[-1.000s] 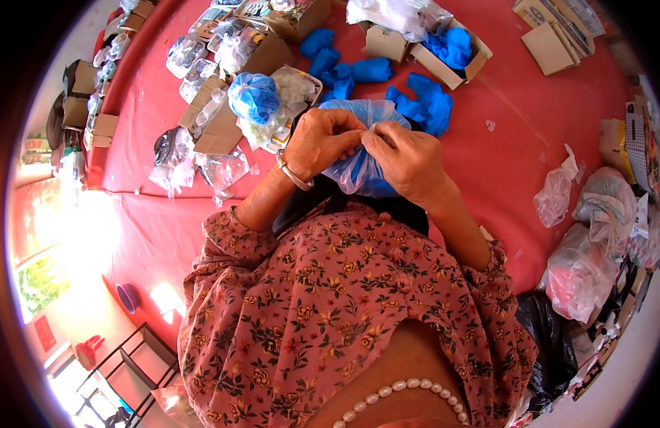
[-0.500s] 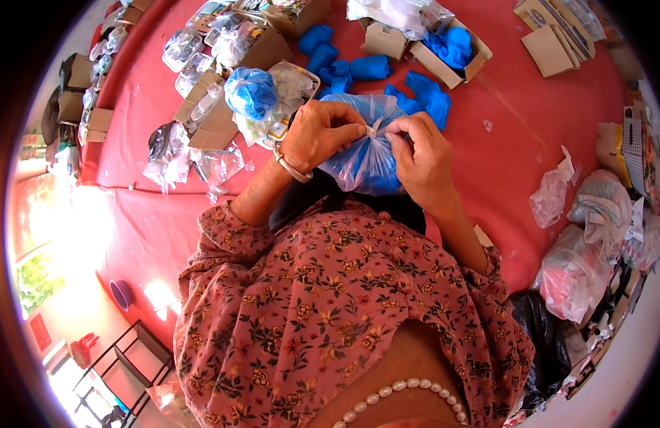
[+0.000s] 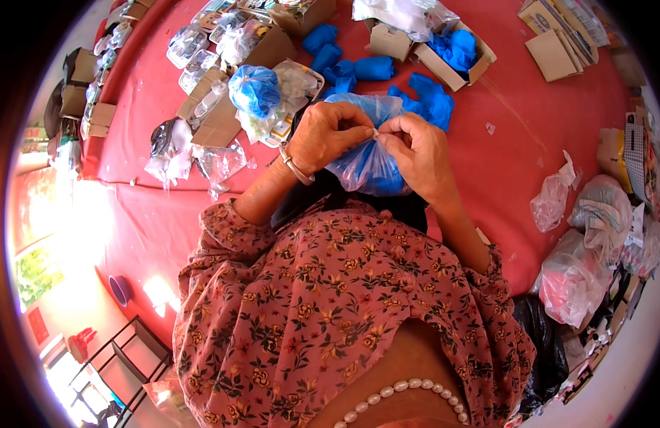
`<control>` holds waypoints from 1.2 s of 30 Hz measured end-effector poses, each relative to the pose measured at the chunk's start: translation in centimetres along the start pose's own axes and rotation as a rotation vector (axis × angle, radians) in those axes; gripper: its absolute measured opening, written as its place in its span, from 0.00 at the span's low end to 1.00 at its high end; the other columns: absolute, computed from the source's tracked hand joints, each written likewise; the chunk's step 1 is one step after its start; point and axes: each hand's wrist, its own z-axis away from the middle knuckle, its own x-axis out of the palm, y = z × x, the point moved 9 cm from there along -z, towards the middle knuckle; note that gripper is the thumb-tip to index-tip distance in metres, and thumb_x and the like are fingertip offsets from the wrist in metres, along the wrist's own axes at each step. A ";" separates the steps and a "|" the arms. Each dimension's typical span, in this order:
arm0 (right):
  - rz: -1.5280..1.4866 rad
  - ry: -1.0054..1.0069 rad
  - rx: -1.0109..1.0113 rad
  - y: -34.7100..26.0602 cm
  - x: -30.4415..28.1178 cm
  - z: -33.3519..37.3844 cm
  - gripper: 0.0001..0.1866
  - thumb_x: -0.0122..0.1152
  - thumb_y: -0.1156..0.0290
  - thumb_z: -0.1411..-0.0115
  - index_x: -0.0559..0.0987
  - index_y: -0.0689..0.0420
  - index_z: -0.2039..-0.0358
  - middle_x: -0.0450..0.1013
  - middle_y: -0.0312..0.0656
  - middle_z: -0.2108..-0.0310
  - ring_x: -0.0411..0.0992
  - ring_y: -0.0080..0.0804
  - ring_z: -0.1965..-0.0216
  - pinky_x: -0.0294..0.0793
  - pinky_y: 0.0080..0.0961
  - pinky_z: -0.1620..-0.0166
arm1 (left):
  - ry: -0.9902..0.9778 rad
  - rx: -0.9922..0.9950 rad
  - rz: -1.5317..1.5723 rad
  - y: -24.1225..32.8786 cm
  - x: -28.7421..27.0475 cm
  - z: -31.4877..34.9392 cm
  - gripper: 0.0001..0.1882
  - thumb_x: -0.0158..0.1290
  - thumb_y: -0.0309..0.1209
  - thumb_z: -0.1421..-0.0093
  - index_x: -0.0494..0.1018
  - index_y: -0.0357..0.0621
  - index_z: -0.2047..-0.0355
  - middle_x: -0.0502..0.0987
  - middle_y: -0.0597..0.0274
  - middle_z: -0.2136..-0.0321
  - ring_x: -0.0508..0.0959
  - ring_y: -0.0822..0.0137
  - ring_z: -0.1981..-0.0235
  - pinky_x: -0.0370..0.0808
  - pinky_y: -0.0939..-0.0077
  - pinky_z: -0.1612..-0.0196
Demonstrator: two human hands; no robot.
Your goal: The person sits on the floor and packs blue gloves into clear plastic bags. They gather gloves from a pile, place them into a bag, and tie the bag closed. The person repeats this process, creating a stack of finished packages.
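Pinched between thumb and forefinger of both hands: the gathered neck (image 3: 376, 133) of a clear plastic bag (image 3: 366, 175), just above the middle of the frame. Left hand (image 3: 326, 135) at the left side of the neck, right hand (image 3: 421, 150) at its right, fingertips nearly meeting over it. No whole-hand grip on the bag itself.

Key relation, by the look of it: neck set between the two pairs of fingertips, at much the same reach from each; no calling either hand the nearer. Bulk of the bag beneath, spreading below the neck and to its left in the frame, with a pale bluish part showing above, between the hands. Soft, rounded outline, no clear long axis to name. Blue contents visible through the film. Held over, or resting on, dark trousers (image 3: 301, 198); contact hidden. Cannot tell a finished knot from a mere twist, with fingertips covering so much.

Toward the top of the frame, crumpled blue material (image 3: 431, 101) near the bag's upper right edge, and a rolled blue piece (image 3: 375, 68) farther up. At upper left, apart from the left hand, a round blue bundle (image 3: 254, 91). Underneath, a red sheet (image 3: 494, 207).
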 end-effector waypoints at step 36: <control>0.270 0.057 0.008 -2.4 1.1 1.6 0.06 0.56 0.77 0.51 0.69 0.65 0.77 0.65 0.44 0.79 0.64 0.36 0.79 0.64 0.30 0.74 | 0.112 0.238 -0.245 1.6 0.3 1.2 0.07 0.55 0.33 0.60 0.76 0.44 0.81 0.75 0.59 0.82 0.75 0.64 0.78 0.70 0.72 0.75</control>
